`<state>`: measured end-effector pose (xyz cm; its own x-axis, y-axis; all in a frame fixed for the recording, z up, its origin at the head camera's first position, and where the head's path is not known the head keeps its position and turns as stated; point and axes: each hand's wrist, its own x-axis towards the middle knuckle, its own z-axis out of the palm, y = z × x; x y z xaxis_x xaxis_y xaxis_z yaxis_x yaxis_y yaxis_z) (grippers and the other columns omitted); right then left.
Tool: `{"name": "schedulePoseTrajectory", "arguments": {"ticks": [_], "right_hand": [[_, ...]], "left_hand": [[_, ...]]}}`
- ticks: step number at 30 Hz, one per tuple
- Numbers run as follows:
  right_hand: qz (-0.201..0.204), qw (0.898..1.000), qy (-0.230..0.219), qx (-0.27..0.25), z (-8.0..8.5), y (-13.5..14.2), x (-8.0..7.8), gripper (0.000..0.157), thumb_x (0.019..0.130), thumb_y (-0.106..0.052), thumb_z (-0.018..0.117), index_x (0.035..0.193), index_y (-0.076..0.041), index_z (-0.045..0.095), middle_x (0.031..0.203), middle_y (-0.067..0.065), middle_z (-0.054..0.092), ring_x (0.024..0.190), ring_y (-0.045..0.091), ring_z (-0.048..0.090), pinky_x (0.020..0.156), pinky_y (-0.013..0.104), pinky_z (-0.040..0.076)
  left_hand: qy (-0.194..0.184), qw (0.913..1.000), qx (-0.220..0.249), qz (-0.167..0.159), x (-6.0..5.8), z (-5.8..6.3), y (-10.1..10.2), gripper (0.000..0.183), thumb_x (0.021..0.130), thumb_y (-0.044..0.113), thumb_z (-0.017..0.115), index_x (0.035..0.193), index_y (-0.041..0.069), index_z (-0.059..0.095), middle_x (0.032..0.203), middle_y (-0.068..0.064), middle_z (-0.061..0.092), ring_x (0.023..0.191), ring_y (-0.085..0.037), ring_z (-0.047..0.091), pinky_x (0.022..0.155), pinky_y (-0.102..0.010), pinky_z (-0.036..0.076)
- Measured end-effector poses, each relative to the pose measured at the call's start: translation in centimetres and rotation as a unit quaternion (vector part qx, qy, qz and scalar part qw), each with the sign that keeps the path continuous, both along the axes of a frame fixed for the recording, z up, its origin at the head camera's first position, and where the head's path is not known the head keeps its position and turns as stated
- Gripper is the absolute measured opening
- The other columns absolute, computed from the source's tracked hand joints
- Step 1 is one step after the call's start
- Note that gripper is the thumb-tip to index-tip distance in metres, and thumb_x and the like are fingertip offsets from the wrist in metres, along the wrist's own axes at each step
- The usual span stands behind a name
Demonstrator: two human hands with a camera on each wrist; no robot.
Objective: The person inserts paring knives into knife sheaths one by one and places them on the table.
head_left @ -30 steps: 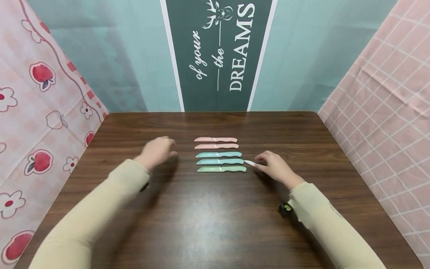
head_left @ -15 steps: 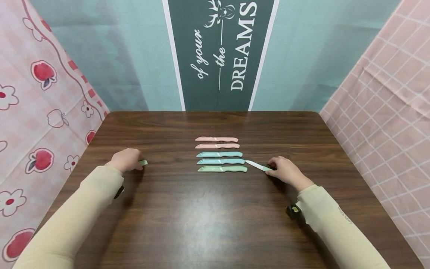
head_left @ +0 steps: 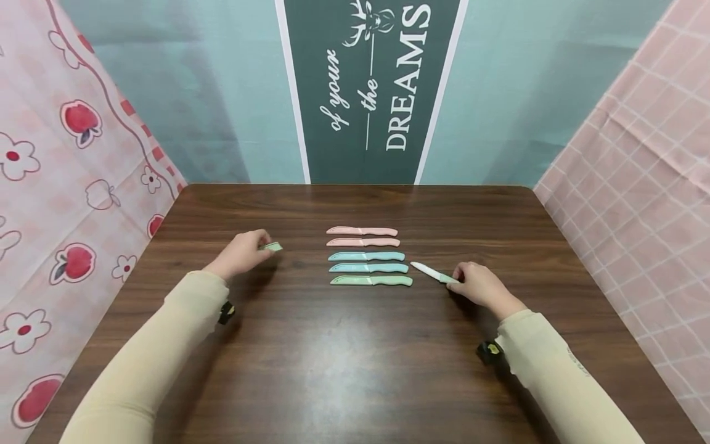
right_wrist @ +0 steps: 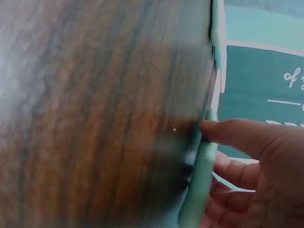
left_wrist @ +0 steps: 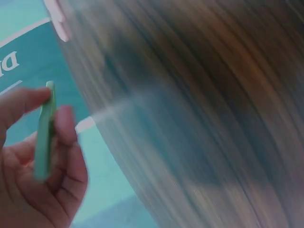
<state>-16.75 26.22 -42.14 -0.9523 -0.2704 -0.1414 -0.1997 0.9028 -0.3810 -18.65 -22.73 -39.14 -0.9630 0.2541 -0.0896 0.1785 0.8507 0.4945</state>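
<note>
My left hand (head_left: 240, 253) pinches a short green knife sheath (head_left: 273, 246) between thumb and fingers, left of the row of knives; the left wrist view shows the sheath (left_wrist: 43, 147) edge-on. To the right of the row, my right hand (head_left: 481, 286) grips the green handle (right_wrist: 202, 178) of a paring knife (head_left: 426, 269). Its white blade is bare and points left toward the row. Between the hands lie two pink knives (head_left: 362, 231), two blue knives (head_left: 367, 256) and one green knife (head_left: 371, 280), all sheathed, handles to the right.
The brown wooden table (head_left: 333, 345) carries the row near its middle. A teal cloth (head_left: 488, 92) with a dark printed panel hangs behind it. Patterned pink cloths (head_left: 632, 185) flank the table on both sides.
My left hand swung out to the left, then came back rightward toward the row, with the sheath now showing. My right hand shifted slightly right with the knife, exposing more of its blade and handle.
</note>
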Motion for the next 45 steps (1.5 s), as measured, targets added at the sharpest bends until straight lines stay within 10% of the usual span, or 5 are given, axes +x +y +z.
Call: {"name": "schedulePoseTrajectory", "arguments": {"ticks": [8, 16, 28, 37, 45], "right_hand": [[-0.073, 0.987, 0.03, -0.137, 0.6, 0.7, 0.1, 0.029, 0.092, -0.027, 0.06, 0.098, 0.0, 0.055, 0.083, 0.011, 0.062, 0.061, 0.016, 0.058, 0.052, 0.029, 0.044], [-0.136, 0.936, 0.098, -0.309, 1.2, -0.8, 0.3, 0.029, 0.093, -0.022, 0.058, 0.106, 0.004, 0.061, 0.081, 0.01, 0.062, 0.06, 0.017, 0.06, 0.054, 0.021, 0.049], [-0.214, 0.701, 0.049, -0.678, 2.4, -5.0, 0.2, 0.014, 0.088, -0.01, 0.064, 0.088, -0.003, 0.052, 0.073, 0.002, 0.067, 0.061, 0.007, 0.065, 0.054, 0.016, 0.051], [-0.231, 0.651, 0.089, -0.717, 3.1, -6.9, 0.1, 0.031, 0.089, -0.017, 0.063, 0.071, -0.003, 0.043, 0.071, 0.009, 0.068, 0.046, 0.009, 0.06, 0.043, 0.017, 0.047], [-0.215, 0.665, 0.078, -0.711, 3.1, -8.5, 0.0, 0.031, 0.092, -0.013, 0.059, 0.068, -0.003, 0.043, 0.065, 0.006, 0.067, 0.044, 0.009, 0.058, 0.042, 0.016, 0.046]], "left_hand": [[-0.008, 0.9817, 0.183, 0.052, -0.4, 0.7, 4.8, 0.03, 0.097, 0.011, 0.044, 0.123, 0.005, 0.059, 0.098, -0.017, 0.061, 0.065, -0.026, 0.053, 0.061, -0.034, 0.044], [-0.009, 0.9134, 0.388, 0.123, -0.3, 0.4, 9.0, 0.018, 0.085, 0.011, 0.066, 0.097, -0.002, 0.06, 0.082, -0.01, 0.064, 0.076, -0.026, 0.06, 0.077, -0.048, 0.05], [-0.092, 0.806, 0.572, 0.123, 1.1, 0.7, 14.0, 0.007, 0.091, 0.002, 0.054, 0.095, -0.003, 0.052, 0.096, -0.012, 0.059, 0.079, -0.01, 0.065, 0.069, -0.022, 0.054], [-0.125, 0.79, 0.594, 0.083, 1.6, 0.0, 15.1, 0.033, 0.094, 0.009, 0.056, 0.122, -0.007, 0.055, 0.112, -0.017, 0.064, 0.088, -0.013, 0.067, 0.06, -0.015, 0.051], [-0.115, 0.7896, 0.6, 0.053, 1.9, -0.5, 16.0, 0.032, 0.093, 0.008, 0.058, 0.118, -0.012, 0.057, 0.127, -0.014, 0.049, 0.088, -0.016, 0.067, 0.063, -0.018, 0.053]]}}
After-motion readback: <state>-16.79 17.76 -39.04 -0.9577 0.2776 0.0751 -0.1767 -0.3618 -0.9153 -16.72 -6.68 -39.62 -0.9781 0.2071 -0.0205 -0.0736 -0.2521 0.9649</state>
